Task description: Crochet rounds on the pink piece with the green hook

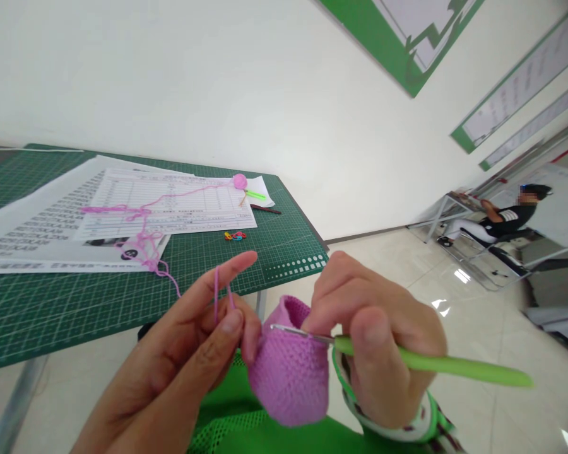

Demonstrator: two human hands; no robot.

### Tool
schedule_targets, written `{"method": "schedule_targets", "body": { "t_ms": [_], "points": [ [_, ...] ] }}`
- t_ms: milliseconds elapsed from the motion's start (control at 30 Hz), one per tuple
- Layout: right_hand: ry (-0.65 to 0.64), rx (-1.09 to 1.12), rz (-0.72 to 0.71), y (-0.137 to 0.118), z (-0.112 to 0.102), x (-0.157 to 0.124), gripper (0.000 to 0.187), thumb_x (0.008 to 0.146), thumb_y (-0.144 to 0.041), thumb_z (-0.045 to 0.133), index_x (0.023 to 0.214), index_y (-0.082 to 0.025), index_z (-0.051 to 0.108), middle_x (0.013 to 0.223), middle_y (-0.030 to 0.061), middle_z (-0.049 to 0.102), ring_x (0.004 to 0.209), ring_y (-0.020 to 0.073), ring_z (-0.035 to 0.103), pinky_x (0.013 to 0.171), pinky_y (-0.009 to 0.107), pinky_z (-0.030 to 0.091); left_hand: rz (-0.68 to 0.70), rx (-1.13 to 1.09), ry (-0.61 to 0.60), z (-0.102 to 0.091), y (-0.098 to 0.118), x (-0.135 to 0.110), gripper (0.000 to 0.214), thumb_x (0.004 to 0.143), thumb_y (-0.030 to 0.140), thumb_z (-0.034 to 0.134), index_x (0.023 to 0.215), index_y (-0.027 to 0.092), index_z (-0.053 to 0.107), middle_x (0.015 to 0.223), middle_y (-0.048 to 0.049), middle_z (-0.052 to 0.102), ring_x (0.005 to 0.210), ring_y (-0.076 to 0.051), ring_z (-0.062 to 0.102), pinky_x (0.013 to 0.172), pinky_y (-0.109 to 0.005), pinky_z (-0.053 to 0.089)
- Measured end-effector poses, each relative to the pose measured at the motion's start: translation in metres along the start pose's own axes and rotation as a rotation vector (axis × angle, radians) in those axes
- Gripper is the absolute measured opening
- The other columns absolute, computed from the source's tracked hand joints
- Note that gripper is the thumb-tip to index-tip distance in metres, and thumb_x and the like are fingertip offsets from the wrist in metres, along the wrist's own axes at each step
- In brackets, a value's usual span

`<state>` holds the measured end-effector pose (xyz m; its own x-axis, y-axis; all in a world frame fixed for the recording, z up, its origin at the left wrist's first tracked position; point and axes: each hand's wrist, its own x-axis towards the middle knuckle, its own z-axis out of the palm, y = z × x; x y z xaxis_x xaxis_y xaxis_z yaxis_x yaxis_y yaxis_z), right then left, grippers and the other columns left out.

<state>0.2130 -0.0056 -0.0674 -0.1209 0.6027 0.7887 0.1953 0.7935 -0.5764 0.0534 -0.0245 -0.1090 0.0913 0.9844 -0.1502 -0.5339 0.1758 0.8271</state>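
Note:
A pink crocheted piece (288, 378), rounded and hollow with an open rim at the top, hangs between my hands. My left hand (194, 340) pinches its left edge with thumb and fingers. Pink yarn (216, 293) loops over the raised left index finger and runs down to the thumb. In my right hand (378, 334) is a crochet hook (454, 366) with a thick light-green handle, gripped between thumb and fingers. Its metal tip points left and lies across the front of the piece near the rim; whether it sits in a stitch I cannot tell.
A green cutting mat (208, 255) covers the table to the left. On it lie printed sheets (180, 202), loose pink yarn (144, 246), a small pink yarn ball (239, 181) and colourful stitch markers (235, 236). A seated person (506, 217) is far right, by a wall with posters.

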Motion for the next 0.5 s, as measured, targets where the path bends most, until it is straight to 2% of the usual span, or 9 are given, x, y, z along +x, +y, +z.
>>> {"method": "schedule_targets", "body": {
  "t_ms": [33,67,100,167,200,233,333,433,500],
  "points": [
    [-0.001,0.043,0.031,0.004,0.001,0.002,0.031,0.096,-0.021,0.051,0.07,-0.015,0.066,0.062,-0.0005,0.061,0.06,0.0086,0.055,0.056,0.026,0.045,0.084,0.021,0.03,0.001,0.001,0.003,0.046,0.081,0.028,0.075,0.126,0.03,0.067,0.066,0.0046,0.068,0.061,-0.012,0.063,0.055,-0.007,0.052],
    [-0.001,0.069,0.079,0.007,0.002,0.004,0.031,0.096,-0.022,0.052,0.069,-0.015,0.066,0.062,-0.0009,0.06,0.06,0.0084,0.054,0.056,0.026,0.044,0.098,0.034,0.045,0.002,0.002,0.006,0.045,0.08,0.028,0.076,0.124,0.032,0.068,0.074,0.0041,0.071,0.068,-0.013,0.065,0.061,-0.008,0.053],
    [0.002,0.077,0.141,0.011,0.004,0.005,0.032,0.096,-0.023,0.052,0.068,-0.016,0.065,0.062,-0.0014,0.059,0.06,0.0082,0.053,0.055,0.025,0.042,0.045,0.046,0.052,0.004,0.004,0.009,0.045,0.081,0.027,0.076,0.124,0.037,0.067,0.084,0.0046,0.073,0.077,-0.013,0.066,0.065,-0.009,0.054],
    [-0.023,0.077,0.23,0.019,0.008,0.007,0.035,0.097,-0.028,0.052,0.067,-0.017,0.065,0.062,-0.0022,0.056,0.06,0.0081,0.051,0.055,0.026,0.039,0.038,0.087,0.028,0.007,0.01,0.013,0.044,0.083,0.031,0.075,0.124,0.043,0.065,0.095,0.0048,0.074,0.077,-0.013,0.066,0.064,-0.011,0.055],
    [-0.038,0.076,0.25,0.022,0.01,0.008,0.036,0.097,-0.029,0.052,0.066,-0.017,0.064,0.062,-0.0024,0.054,0.06,0.008,0.05,0.055,0.026,0.038,0.118,0.118,-0.013,0.008,0.013,0.015,0.05,0.081,0.035,0.076,0.128,0.047,0.061,0.102,0.0054,0.073,0.067,-0.011,0.061,0.057,-0.01,0.053],
    [-0.051,0.074,0.266,0.025,0.012,0.009,0.036,0.097,-0.03,0.051,0.066,-0.017,0.064,0.062,-0.0025,0.053,0.059,0.0079,0.049,0.055,0.026,0.037,0.167,0.142,-0.049,0.009,0.017,0.017,0.05,0.081,0.039,0.075,0.129,0.047,0.06,0.102,0.0048,0.072,0.06,-0.009,0.057,0.053,-0.011,0.052],
    [-0.061,0.086,0.266,0.03,0.018,0.015,0.036,0.097,-0.03,0.051,0.066,-0.017,0.064,0.063,-0.0027,0.054,0.059,0.0073,0.049,0.056,0.025,0.037,0.097,0.275,-0.116,0.009,0.029,0.024,0.053,0.082,0.04,0.074,0.132,0.045,0.058,0.102,0.002,0.071,0.054,-0.008,0.051,0.054,-0.016,0.052],
    [-0.049,0.088,0.25,0.035,0.024,0.024,0.037,0.097,-0.031,0.051,0.064,-0.016,0.062,0.061,-0.0035,0.052,0.058,0.0068,0.047,0.055,0.024,0.037,0.109,0.395,-0.129,0.006,0.044,0.033,0.067,0.077,0.035,0.079,0.138,0.041,0.053,0.092,0.0,0.073,0.054,-0.01,0.055,0.051,-0.018,0.05],
    [-0.06,0.106,0.264,0.041,0.029,0.032,0.038,0.096,-0.032,0.052,0.063,-0.016,0.06,0.059,-0.0042,0.05,0.056,0.0064,0.044,0.055,0.024,0.036,0.138,0.399,-0.148,0.004,0.053,0.041,0.07,0.076,0.031,0.08,0.139,0.042,0.052,0.084,0.0005,0.073,0.058,-0.013,0.06,0.051,-0.018,0.049]
  ]
}}
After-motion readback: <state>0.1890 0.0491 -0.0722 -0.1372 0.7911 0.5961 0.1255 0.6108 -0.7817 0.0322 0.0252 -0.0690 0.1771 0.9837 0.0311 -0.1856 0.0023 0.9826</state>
